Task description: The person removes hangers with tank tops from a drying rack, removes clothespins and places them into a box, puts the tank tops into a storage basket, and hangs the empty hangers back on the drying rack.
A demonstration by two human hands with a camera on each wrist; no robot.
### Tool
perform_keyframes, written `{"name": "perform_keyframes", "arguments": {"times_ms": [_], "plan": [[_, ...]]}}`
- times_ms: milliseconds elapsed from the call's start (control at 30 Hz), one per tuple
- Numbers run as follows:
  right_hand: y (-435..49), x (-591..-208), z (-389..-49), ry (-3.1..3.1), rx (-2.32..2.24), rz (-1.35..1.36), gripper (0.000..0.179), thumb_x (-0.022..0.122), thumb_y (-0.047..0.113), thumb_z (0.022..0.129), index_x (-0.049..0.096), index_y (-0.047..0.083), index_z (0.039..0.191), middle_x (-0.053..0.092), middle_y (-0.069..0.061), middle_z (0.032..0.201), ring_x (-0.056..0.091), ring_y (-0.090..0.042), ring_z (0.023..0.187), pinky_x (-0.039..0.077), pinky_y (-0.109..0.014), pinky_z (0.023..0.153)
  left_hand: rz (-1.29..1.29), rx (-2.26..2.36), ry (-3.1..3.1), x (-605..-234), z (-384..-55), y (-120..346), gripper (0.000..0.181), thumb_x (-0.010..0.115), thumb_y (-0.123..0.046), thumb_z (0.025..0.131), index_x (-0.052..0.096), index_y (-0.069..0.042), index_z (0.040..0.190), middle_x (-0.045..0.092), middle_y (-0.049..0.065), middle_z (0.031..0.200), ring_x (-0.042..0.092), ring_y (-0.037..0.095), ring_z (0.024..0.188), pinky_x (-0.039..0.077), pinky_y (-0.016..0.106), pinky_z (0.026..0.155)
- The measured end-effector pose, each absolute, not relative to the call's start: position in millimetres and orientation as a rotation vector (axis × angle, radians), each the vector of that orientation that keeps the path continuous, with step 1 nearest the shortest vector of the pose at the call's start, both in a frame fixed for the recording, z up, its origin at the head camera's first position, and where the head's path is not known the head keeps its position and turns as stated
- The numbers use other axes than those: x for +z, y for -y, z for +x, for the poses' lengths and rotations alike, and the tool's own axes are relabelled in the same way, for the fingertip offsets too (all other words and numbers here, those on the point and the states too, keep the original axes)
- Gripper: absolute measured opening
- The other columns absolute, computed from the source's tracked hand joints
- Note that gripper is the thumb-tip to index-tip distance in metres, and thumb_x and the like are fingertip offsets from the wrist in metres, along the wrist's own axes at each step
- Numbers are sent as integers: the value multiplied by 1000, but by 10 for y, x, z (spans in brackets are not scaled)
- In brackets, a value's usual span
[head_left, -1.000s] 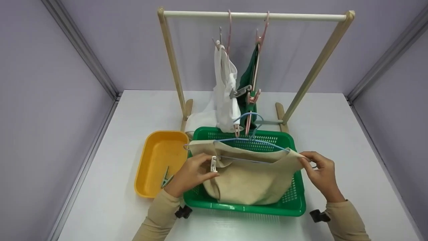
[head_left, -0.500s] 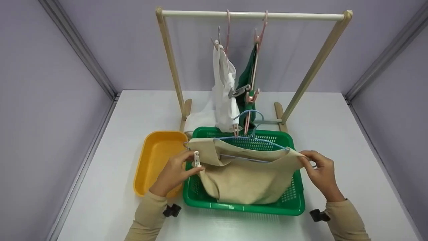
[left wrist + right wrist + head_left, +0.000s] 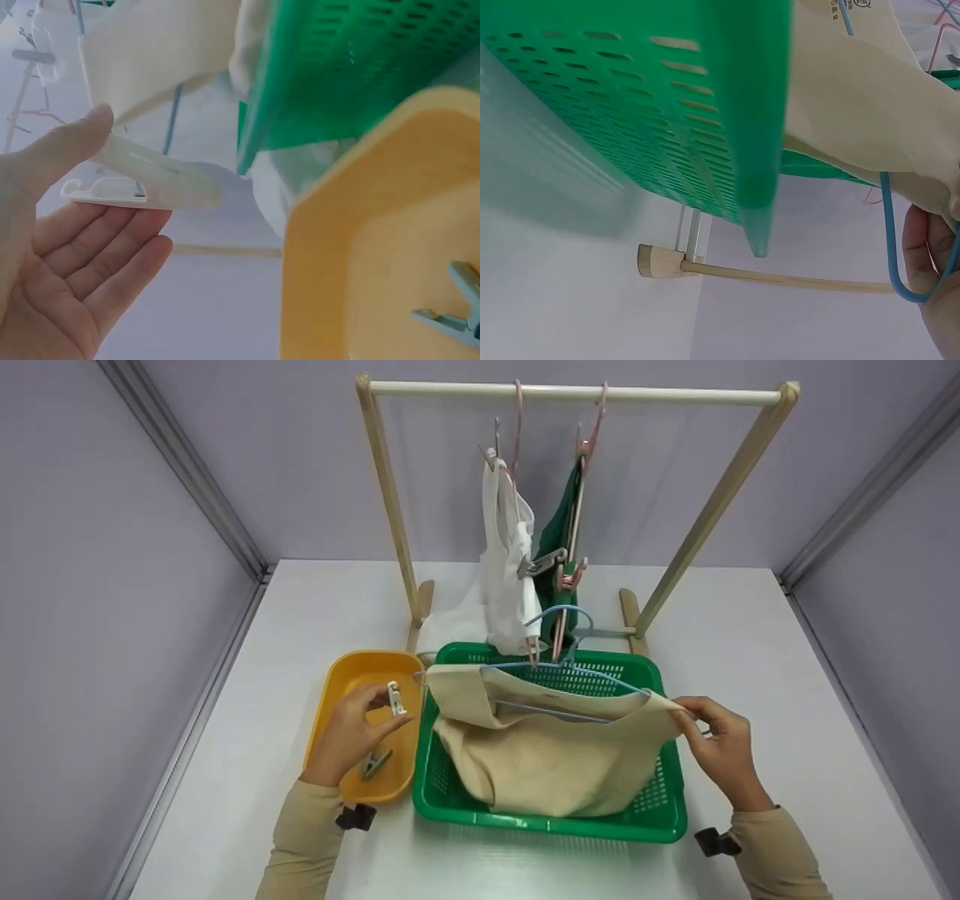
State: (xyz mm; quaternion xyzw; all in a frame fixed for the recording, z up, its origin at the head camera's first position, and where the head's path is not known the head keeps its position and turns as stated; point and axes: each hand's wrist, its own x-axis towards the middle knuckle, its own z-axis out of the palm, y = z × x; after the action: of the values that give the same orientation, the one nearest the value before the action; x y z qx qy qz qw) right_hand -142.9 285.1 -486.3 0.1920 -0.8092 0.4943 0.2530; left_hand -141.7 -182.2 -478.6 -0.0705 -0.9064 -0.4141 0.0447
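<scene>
My left hand [image 3: 349,727] pinches a white clothespin [image 3: 395,699] between thumb and fingers, over the yellow tray [image 3: 322,697]. In the left wrist view the clothespin [image 3: 161,176] lies across the fingertips. A beige garment [image 3: 555,765] is spread on a blue hanger [image 3: 611,682], its lower part sagging into the green basket [image 3: 551,826]. With thumb and fingers my right hand [image 3: 724,742] pinches the garment's right shoulder corner, where the hanger's hooked end [image 3: 911,296] sticks out. A grey-green clothespin [image 3: 375,765] lies in the yellow tray.
Behind the basket stands a wooden rack with a white rod [image 3: 450,388]. On it hang a white garment [image 3: 504,555] and a dark green garment [image 3: 559,532] on pink hangers, with clothespins attached. Pale walls [image 3: 127,585] enclose the white table [image 3: 277,637].
My left hand has moved left, away from the garment to above the yellow tray, carrying the white clothespin. The right hand stays at the garment's right shoulder.
</scene>
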Motion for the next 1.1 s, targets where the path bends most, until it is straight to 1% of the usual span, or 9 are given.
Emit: {"name": "perform_keyframes", "arguments": {"times_ms": [200,467,533,600,667,733,833,933,1100], "plan": [[-2845,-4858,-1425,2190,1344,503,17,62,-24,77,68,-11,86,66,27,91,61,12,76,49,-4,59,-151,-1275,2857,-4897,-1492,1856,44,75,-25,83,62,-3,120,68,13,113,65,28,106,52,48,100],[-2861,-4868,-1420,2165,1356,538,17,62,-24,76,67,-11,87,68,21,91,62,11,77,50,-4,62,-59,-1256,2987,-5002,-1576,1882,44,70,-24,88,59,-2,124,68,14,112,64,29,108,52,48,100],[-2870,-4873,-1416,2169,1354,544,17,62,-24,76,67,-12,87,68,22,91,63,11,78,51,-4,62,-22,-1237,3027,-5030,-1597,1888,42,69,-24,89,59,-2,123,68,13,110,64,28,106,54,45,96],[-2879,-4876,-1412,2183,1354,542,17,62,-24,77,67,-11,87,67,23,91,63,11,78,51,-4,62,19,-1207,3057,-5055,-1612,1890,37,69,-25,89,61,-2,118,68,13,105,64,26,99,57,41,89],[-2886,-4881,-1409,2197,1358,536,16,62,-23,78,67,-11,88,67,25,92,62,11,78,51,-4,62,64,-1174,3078,-5087,-1627,1896,33,69,-26,90,61,-2,112,67,12,98,63,22,89,58,34,79],[-2892,-4882,-1406,2211,1369,523,15,62,-21,79,67,-11,88,66,27,92,62,12,78,51,-4,62,93,-1148,3090,-5124,-1644,1905,33,69,-26,89,60,-1,109,65,13,91,59,19,78,54,29,68],[-2893,-4882,-1407,2207,1379,523,14,61,-22,79,66,-11,87,66,27,92,62,11,78,51,-4,62,135,-1120,3112,-5179,-1670,1917,42,68,-27,90,58,2,118,63,13,89,54,16,70,48,25,62],[-2893,-4885,-1409,2204,1385,521,14,61,-23,78,66,-12,86,66,27,91,63,11,78,51,-5,61,181,-1128,3143,-5224,-1680,1928,53,68,-27,90,52,3,130,63,14,90,53,16,69,46,24,61],[-2900,-4885,-1402,2220,1378,516,14,62,-22,79,66,-12,87,66,28,92,62,12,78,52,-5,62,273,-1152,3198,-5283,-1679,1935,56,67,-27,91,48,3,135,62,12,89,53,17,71,47,23,62]]}}
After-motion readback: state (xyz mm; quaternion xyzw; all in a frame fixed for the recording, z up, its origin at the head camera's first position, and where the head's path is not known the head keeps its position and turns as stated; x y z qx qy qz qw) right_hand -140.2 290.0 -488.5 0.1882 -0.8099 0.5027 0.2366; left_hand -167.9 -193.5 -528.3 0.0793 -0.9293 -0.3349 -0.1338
